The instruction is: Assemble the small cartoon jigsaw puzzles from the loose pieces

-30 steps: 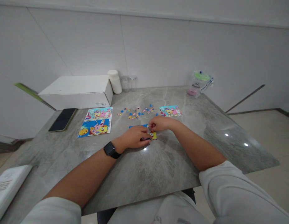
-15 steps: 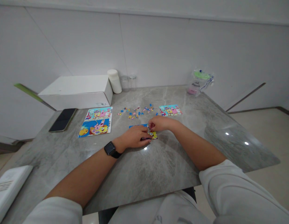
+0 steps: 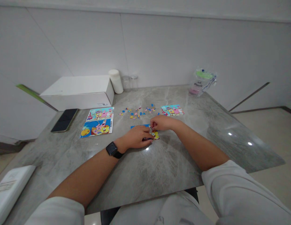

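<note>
A small cartoon jigsaw puzzle [image 3: 155, 135] lies on the grey table, largely covered by my hands. My left hand [image 3: 138, 137] rests over its left part, fingers stretched out and pressing it flat. At the puzzle's upper right, my right hand [image 3: 160, 122] has its fingertips pinched together; what sits between them is too small and hidden to make out. Loose jigsaw pieces [image 3: 140, 113] are scattered just beyond both hands. To their right lies an assembled-looking cartoon picture [image 3: 172, 110]. A larger picture sheet [image 3: 97, 122] with two cartoon scenes lies to the left.
At the left are a phone [image 3: 64, 120] and a white box [image 3: 77, 90]. A white bottle [image 3: 116, 82] and two clear glasses [image 3: 130, 82] stand by the wall. A plastic bag with a green-lidded item [image 3: 201, 82] stands back right. A white packet [image 3: 12, 190] lies front left.
The whole view has shifted very slightly. Both hands keep almost the same pose over the puzzle, and the loose pieces stay where they were.
</note>
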{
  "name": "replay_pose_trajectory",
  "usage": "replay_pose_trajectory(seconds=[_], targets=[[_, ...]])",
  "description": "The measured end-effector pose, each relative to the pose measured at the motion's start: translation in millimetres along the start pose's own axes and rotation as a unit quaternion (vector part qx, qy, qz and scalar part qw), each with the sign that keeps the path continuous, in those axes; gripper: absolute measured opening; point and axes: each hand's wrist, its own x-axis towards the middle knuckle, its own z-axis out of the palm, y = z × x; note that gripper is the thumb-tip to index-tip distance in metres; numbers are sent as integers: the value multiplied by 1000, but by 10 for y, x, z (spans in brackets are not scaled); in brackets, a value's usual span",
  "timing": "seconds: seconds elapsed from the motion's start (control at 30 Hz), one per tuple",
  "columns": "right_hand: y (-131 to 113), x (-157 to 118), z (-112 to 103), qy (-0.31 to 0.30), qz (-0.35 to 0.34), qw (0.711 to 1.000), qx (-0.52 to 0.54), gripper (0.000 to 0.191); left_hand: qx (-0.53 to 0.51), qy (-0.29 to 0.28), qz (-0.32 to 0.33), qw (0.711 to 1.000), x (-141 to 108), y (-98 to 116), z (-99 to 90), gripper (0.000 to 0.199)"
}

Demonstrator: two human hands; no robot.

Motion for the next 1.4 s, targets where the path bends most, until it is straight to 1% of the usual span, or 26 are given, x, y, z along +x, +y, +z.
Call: replay_pose_trajectory(seconds=[0.13, 0.37, 0.63, 0.77, 0.87, 0.93, 1.0, 1.07, 1.1, 1.17, 1.2, 1.23, 1.3, 1.33, 1.37, 1.4], targets=[[77, -31, -54, 29, 10, 999, -7, 21, -8, 6, 0, 1000, 5, 3, -2, 31], [142, -50, -61, -6, 40, 998, -57, 26, -19, 12, -2, 1000, 3, 3, 2, 30], [129, -47, -32, -24, 44, 997, -60, 25, -31, 20, -10, 999, -5, -9, 7, 29], [115, -54, -41, -27, 43, 997, -59, 23, -27, 60, -33, 997, -9, -36, 12, 30], [129, -45, -35, -22, 38, 997, -58, 23, -23, 115, -64, 991, -10, -77, 8, 30], [158, -34, -29, -20, 37, 998, -55, 22, -28, 163, -98, 981, -18, -119, -24, 29], [201, -26, -30, -17, 39, 998, -50, 23, -53, 224, -149, 962, -40, -180, -89, 28], [246, -23, -41, -9, 47, 998, -50, 24, -97, 300, -217, 924, -82, -272, -174, 27], [266, -24, -50, -3, 53, 997, -52, 25, -123, 343, -253, 896, -111, -330, -214, 27], [298, -29, -68, 6, 70, 996, -59, 27, -178, 424, -310, 832, -176, -463, -272, 28], [309, -34, -75, 9, 80, 995, -62, 26, -202, 448, -335, 804, -209, -533, -286, 28], [318, -39, -79, 11, 88, 994, -66, 26, -219, 464, -355, 782, -240, -599, -289, 28], [332, -50, -78, 7, 97, 993, -73, 26, -235, 480, -379, 756, -289, -714, -270, 27], [339, -56, -73, 0, 98, 992, -77, 26, -235, 483, -383, 752, -306, -759, -251, 26], [346, -63, -66, -9, 98, 992, -80, 26, -231, 482, -384, 753, -320, -799, -230, 25], [353, -69, -58, -20, 96, 992, -85, 26, -222, 476, -381, 761, -333, -836, -209, 24]])
